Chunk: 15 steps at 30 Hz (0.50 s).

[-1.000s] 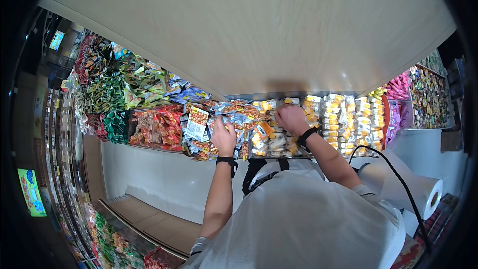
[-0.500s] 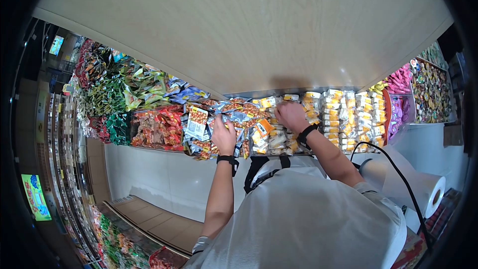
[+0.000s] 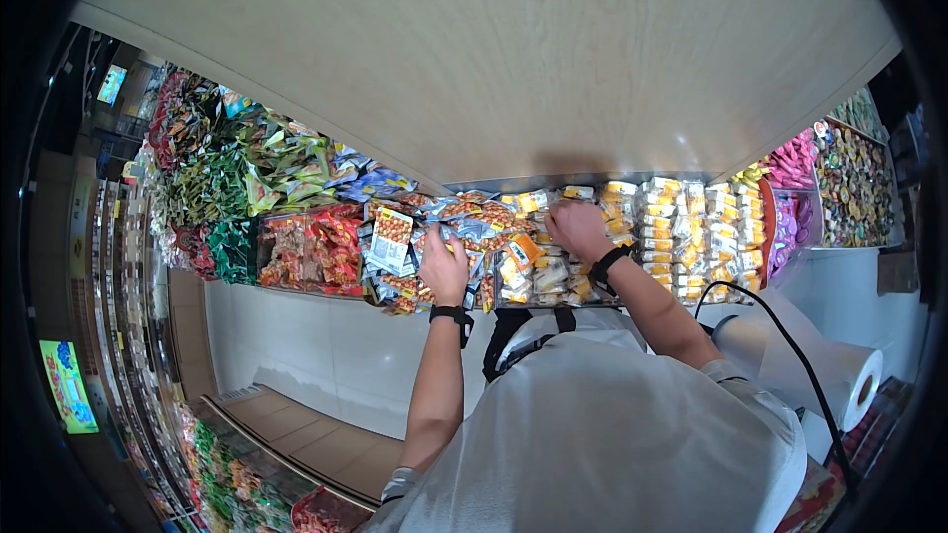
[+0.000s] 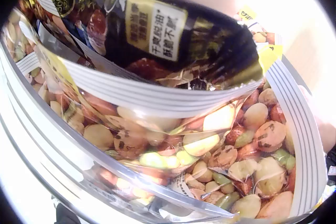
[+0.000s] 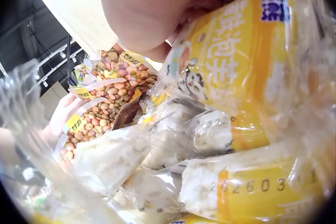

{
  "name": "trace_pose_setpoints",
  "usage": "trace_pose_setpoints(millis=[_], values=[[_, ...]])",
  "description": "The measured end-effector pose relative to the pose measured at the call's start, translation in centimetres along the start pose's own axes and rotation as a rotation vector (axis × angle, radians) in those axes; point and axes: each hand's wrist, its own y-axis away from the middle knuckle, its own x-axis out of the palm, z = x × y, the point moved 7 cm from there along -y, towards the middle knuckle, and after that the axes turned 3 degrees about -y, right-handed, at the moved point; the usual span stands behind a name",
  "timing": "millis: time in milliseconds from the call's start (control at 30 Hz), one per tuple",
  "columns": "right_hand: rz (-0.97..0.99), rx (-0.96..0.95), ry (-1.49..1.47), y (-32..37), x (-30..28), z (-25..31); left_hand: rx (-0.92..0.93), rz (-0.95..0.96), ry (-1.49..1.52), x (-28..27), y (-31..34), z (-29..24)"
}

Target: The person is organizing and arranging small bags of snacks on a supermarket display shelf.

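In the head view my left hand (image 3: 443, 266) rests among blue-and-brown packets of mixed nuts (image 3: 479, 212), its fingers reaching forward over them. A packet with a white label (image 3: 391, 241) lies just left of that hand. Clear-fronted nut packets (image 4: 265, 166) and a dark packet (image 4: 157, 30) fill the left wrist view. My right hand (image 3: 581, 230) is curled over the neighbouring rows of yellow-and-white snack packets. Seen from the right wrist, its fingers pinch the end of one yellow snack packet (image 5: 231, 51); the fingertips are partly hidden behind the wrapper.
A broad wooden panel (image 3: 494, 59) overhangs the back of the bins. Red packets (image 3: 334, 247) lie to the left, purple ones (image 3: 787, 232) to the far right. A white roll (image 3: 839, 385) and a black cable (image 3: 805, 360) are beside the person on the right.
The head view shifts slightly. Both hands keep their places on the packets.
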Motion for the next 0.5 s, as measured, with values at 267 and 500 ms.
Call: trace_pose_setpoints(millis=[267,500], values=[[-0.016,-0.007,-0.002,0.08,0.06,-0.03,0.002,-0.005,0.0,-0.11,0.02,-0.11],[-0.033,-0.022,-0.008,0.14,-0.22,0.14,0.06,-0.074,-0.042,-0.17,0.02,-0.2]])
